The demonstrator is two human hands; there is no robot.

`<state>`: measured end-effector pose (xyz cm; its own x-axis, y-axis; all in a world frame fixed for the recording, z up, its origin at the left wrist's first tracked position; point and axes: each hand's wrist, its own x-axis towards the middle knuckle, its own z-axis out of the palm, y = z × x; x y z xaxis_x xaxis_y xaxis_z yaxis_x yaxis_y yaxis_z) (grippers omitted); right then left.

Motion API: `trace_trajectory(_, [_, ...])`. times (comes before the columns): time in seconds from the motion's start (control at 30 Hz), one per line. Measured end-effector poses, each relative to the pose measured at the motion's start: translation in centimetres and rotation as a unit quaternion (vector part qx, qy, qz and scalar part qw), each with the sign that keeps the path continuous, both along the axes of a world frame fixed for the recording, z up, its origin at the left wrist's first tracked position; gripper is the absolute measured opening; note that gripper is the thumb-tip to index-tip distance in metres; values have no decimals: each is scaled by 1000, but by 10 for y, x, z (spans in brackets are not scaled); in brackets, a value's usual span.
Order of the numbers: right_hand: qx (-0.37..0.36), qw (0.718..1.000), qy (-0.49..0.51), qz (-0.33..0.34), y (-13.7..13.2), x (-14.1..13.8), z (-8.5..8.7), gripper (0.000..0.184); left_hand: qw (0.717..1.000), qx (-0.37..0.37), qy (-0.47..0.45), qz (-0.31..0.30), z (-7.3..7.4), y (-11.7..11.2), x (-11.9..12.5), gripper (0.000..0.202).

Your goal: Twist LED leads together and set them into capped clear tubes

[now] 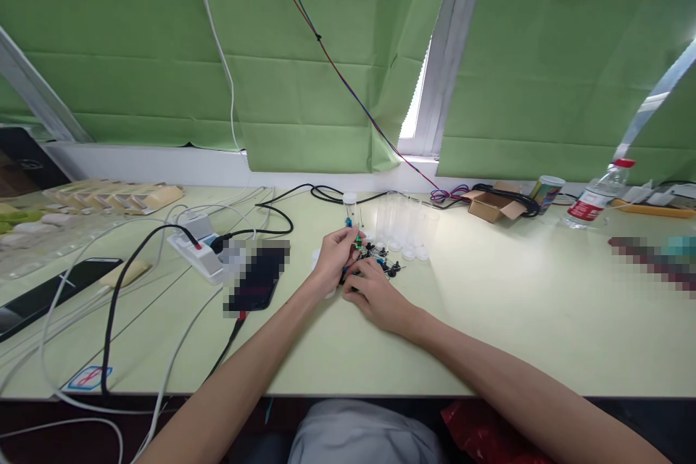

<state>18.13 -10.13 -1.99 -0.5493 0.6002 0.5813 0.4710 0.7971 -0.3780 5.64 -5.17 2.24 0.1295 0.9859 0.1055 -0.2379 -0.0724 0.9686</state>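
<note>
My left hand (333, 255) is closed, with a small shiny green part (358, 241) at its fingertips. Just beyond those fingers is a clear tube with a white cap (349, 198), and a small blue piece (349, 222) shows at it. My right hand (375, 291) lies close by with bent fingers over a pile of small black parts (392, 270) with thin wire-like legs. Whatever its fingertips pinch is hidden. Several clear tubes (402, 221) with white ends stand together behind the pile.
Left of my hands lie a dark phone (264, 277), a white power strip (200, 252) and looping cables. An open cardboard box (492, 204), a can (547, 194) and a bottle with a red cap (592, 196) stand at the back right. Green blinds hang behind.
</note>
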Motion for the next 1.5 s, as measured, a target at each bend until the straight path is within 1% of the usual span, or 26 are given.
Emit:
trace_trajectory(0.27, [-25, 998, 55, 4, -4, 5, 10, 12, 997, -34, -67, -22, 0, 4, -3, 37])
trace_trajectory(0.47, [-29, 991, 133, 1, -2, 5, 13, 10, 994, -42, -91, -37, 3, 5, -4, 37])
trace_trajectory(0.63, [-25, 981, 193, -15, -2, 5, 17, 11, 996, -31, -70, -36, 5, 2, -3, 40])
trace_trajectory(0.8, [-16, 972, 229, -57, 0, 7, 20, 12, 1000, -1, -21, -15, 7, -4, 0, 40])
trace_trajectory(0.93, [-20, 962, 255, -92, 2, 10, 24, 12, 999, -4, -8, -33, 7, -5, 1, 40])
trace_trajectory(1.1, [-20, 949, 287, -128, 2, 12, 27, 10, 998, -21, -8, -63, 3, -2, 0, 36])
trace_trajectory(1.27, [-32, 948, 289, -131, 3, 12, 25, 10, 996, -23, -1, -89, 3, -2, -1, 32])
trace_trajectory(1.5, [-43, 948, 290, -126, 4, 13, 23, 9, 995, -35, -7, -91, 8, -7, 1, 33])
